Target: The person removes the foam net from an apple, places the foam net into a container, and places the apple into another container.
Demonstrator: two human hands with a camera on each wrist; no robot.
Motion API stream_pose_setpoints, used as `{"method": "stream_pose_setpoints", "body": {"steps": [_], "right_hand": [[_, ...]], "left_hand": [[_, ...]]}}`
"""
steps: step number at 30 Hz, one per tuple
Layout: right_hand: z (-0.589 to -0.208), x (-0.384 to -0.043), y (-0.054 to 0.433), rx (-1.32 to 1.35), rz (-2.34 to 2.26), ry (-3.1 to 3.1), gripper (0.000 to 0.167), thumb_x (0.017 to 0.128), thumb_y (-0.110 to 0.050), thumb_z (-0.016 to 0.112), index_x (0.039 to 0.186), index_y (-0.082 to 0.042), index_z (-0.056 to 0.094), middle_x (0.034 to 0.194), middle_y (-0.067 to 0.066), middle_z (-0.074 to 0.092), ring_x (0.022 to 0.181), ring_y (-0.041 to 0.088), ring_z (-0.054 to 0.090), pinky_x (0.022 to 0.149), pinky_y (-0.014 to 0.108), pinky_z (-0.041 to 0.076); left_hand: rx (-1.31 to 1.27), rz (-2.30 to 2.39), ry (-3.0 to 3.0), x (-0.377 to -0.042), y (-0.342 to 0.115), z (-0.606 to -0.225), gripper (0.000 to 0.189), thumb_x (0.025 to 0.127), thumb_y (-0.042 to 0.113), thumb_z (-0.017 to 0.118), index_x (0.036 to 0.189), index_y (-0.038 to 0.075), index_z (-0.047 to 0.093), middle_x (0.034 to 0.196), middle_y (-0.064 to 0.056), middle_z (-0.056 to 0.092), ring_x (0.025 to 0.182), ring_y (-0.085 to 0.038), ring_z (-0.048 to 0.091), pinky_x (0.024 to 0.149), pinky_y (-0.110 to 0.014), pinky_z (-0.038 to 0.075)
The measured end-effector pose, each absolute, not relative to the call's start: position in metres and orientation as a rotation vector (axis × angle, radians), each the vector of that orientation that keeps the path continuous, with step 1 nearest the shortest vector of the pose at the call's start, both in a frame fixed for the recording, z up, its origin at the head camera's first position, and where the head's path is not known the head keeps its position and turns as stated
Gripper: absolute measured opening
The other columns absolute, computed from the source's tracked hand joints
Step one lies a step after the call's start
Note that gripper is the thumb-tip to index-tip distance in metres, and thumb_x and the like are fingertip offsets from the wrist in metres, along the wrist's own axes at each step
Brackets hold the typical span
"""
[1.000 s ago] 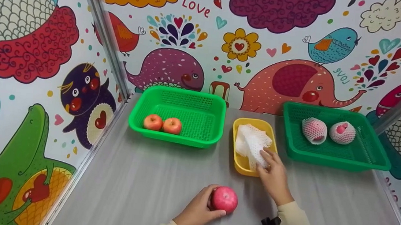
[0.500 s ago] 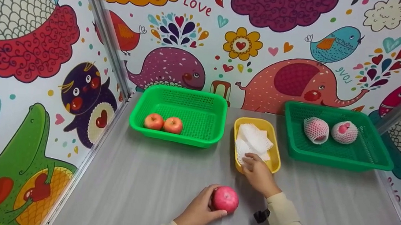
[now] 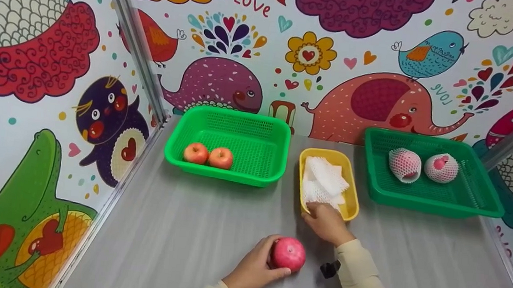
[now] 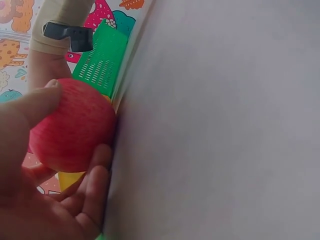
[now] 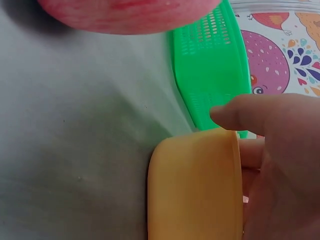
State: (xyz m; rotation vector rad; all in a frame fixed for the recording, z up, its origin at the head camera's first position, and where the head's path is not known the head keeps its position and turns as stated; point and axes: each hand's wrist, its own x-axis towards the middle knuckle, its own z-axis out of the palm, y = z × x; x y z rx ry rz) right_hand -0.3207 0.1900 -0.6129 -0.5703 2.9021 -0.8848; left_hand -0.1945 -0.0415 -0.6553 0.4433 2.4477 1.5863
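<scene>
In the head view my left hand grips a red apple over the near middle of the table, fingers behind it and thumb in front. The left wrist view shows that apple between thumb and fingers. My right hand is at the near end of a yellow container holding white foam nets. From the right wrist, the thumb lies at the container's rim, while the other fingers go behind its wall. Those fingertips are hidden, so I cannot tell whether they pinch a net.
A light green basket at the back left holds two apples. On the right, a dark green basket has two fruits in foam nets. Printed panels with metal posts border the grey table.
My right hand has drawn back toward me from the nets to the container's near rim, its fingers now lower inside. The nets have shifted. The left hand stays put with the apple.
</scene>
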Motion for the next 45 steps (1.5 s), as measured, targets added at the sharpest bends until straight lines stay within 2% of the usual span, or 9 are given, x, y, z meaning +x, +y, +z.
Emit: {"method": "stream_pose_setpoints", "body": {"steps": [3, 6, 11, 16, 21, 27, 30, 35, 45], "right_hand": [[-0.613, -0.320, 0.191, -0.546, -0.898, 2.902, 0.006, 0.100, -0.010, 0.079, 0.097, -0.005, 0.078, 0.072, -0.003, 0.054, 0.069, 0.019, 0.049, 0.068, 0.041, 0.046], [-0.614, -0.319, 0.191, -0.526, -0.900, 2.909, 0.006, 0.100, -0.010, 0.079, 0.099, -0.005, 0.079, 0.073, -0.001, 0.058, 0.069, 0.020, 0.051, 0.069, 0.041, 0.047], [-0.615, -0.317, 0.189, -0.540, -0.880, 2.944, 0.006, 0.098, -0.009, 0.080, 0.100, -0.004, 0.080, 0.080, 0.001, 0.066, 0.073, 0.022, 0.054, 0.072, 0.045, 0.050], [-0.615, -0.316, 0.188, -0.536, -0.872, 2.954, 0.006, 0.098, -0.010, 0.080, 0.095, -0.006, 0.077, 0.077, -0.001, 0.062, 0.073, 0.023, 0.053, 0.073, 0.045, 0.050], [-0.615, -0.314, 0.189, -0.591, -0.853, 3.001, 0.008, 0.097, -0.009, 0.080, 0.092, -0.006, 0.075, 0.079, 0.000, 0.065, 0.079, 0.028, 0.063, 0.078, 0.052, 0.050], [-0.615, -0.311, 0.188, -0.582, -0.853, 3.011, 0.004, 0.097, -0.008, 0.080, 0.096, -0.005, 0.077, 0.085, 0.003, 0.071, 0.084, 0.031, 0.066, 0.081, 0.055, 0.050], [-0.616, -0.310, 0.187, -0.561, -0.839, 2.995, 0.006, 0.098, -0.009, 0.080, 0.100, -0.004, 0.078, 0.091, 0.006, 0.074, 0.087, 0.032, 0.067, 0.085, 0.056, 0.050], [-0.618, -0.309, 0.186, -0.537, -0.811, 2.989, 0.013, 0.098, -0.010, 0.081, 0.108, -0.002, 0.080, 0.103, 0.010, 0.078, 0.097, 0.034, 0.070, 0.092, 0.057, 0.051], [-0.618, -0.309, 0.186, -0.544, -0.817, 3.009, 0.014, 0.097, -0.009, 0.082, 0.108, -0.002, 0.080, 0.102, 0.011, 0.078, 0.096, 0.035, 0.070, 0.091, 0.057, 0.050]], "left_hand": [[0.438, 1.597, 2.419, -0.197, -0.042, -0.653, 0.070, 0.092, 0.044, 0.089, 0.148, 0.022, 0.054, 0.140, 0.004, 0.057, 0.124, -0.012, 0.057, 0.101, -0.035, 0.053], [0.418, 1.630, 2.362, -0.201, -0.044, -0.648, 0.066, 0.090, 0.041, 0.092, 0.142, 0.022, 0.056, 0.132, 0.007, 0.060, 0.114, -0.011, 0.060, 0.096, -0.034, 0.056], [0.376, 1.655, 2.367, -0.212, -0.052, -0.629, 0.069, 0.088, 0.042, 0.093, 0.141, 0.017, 0.056, 0.124, 0.006, 0.063, 0.103, -0.015, 0.064, 0.090, -0.038, 0.059], [0.347, 1.736, 2.464, -0.229, -0.071, -0.604, 0.074, 0.089, 0.038, 0.093, 0.145, 0.012, 0.052, 0.128, -0.004, 0.064, 0.110, -0.024, 0.064, 0.089, -0.043, 0.060], [0.369, 1.852, 2.558, -0.250, -0.095, -0.578, 0.079, 0.091, 0.032, 0.092, 0.153, 0.011, 0.047, 0.138, -0.012, 0.060, 0.115, -0.032, 0.062, 0.089, -0.047, 0.060], [0.396, 1.692, 2.845, -0.283, -0.124, -0.555, 0.084, 0.093, 0.029, 0.089, 0.161, 0.013, 0.043, 0.152, -0.014, 0.049, 0.132, -0.035, 0.056, 0.102, -0.054, 0.055], [0.411, 1.548, 2.986, -0.301, -0.137, -0.544, 0.081, 0.093, 0.028, 0.090, 0.158, 0.012, 0.045, 0.152, -0.015, 0.049, 0.137, -0.034, 0.053, 0.108, -0.055, 0.052], [0.465, 1.243, 3.114, -0.331, -0.147, -0.530, 0.081, 0.093, 0.033, 0.090, 0.155, 0.008, 0.045, 0.147, -0.015, 0.054, 0.134, -0.033, 0.053, 0.107, -0.053, 0.053], [0.271, 0.843, 3.224, -0.383, -0.150, -0.549, 0.078, 0.089, 0.048, 0.091, 0.151, 0.012, 0.061, 0.142, -0.024, 0.053, 0.132, -0.042, 0.050, 0.105, -0.064, 0.047]]}}
